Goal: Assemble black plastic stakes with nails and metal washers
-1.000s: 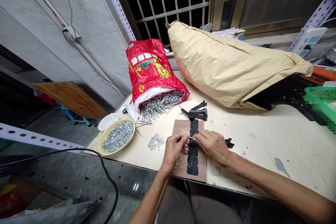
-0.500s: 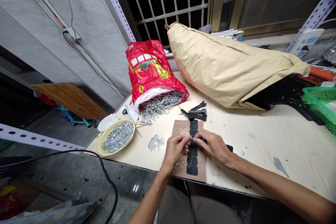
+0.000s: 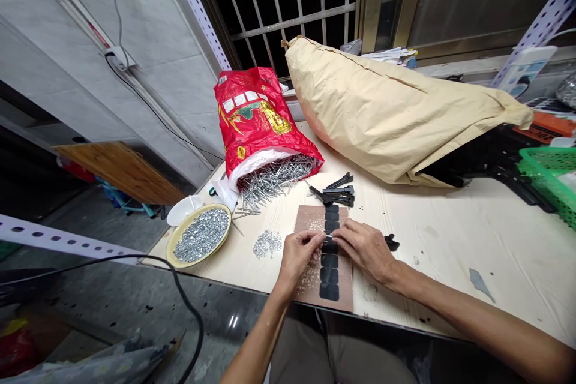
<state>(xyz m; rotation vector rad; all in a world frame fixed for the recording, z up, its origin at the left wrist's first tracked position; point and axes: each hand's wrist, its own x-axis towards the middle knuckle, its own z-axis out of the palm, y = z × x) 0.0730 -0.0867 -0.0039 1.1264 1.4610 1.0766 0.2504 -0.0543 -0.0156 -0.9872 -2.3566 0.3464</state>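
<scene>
My left hand (image 3: 300, 255) and my right hand (image 3: 363, 245) meet over a brown board (image 3: 308, 220) near the table's front edge. Down the board runs a row of black rounded plastic pieces (image 3: 330, 276). Both hands pinch at one black piece in the middle of that row, fingertips touching it from either side. What sits between the fingertips is too small to make out. A small black part (image 3: 391, 243) lies just right of my right hand. Loose small silver bits (image 3: 267, 244) lie left of the board.
A red bag (image 3: 256, 120) spills long nails (image 3: 272, 180) behind the board. A yellow-rimmed plate (image 3: 201, 242) of silver hardware and a white dish (image 3: 183, 210) sit left. Black clips (image 3: 337, 191), a big tan sack (image 3: 396, 114) and a green basket (image 3: 551, 183) lie behind and right.
Both hands stay pinched at the row of black pieces, shifting only slightly. The small black part to the right of my right hand shows again after being hidden.
</scene>
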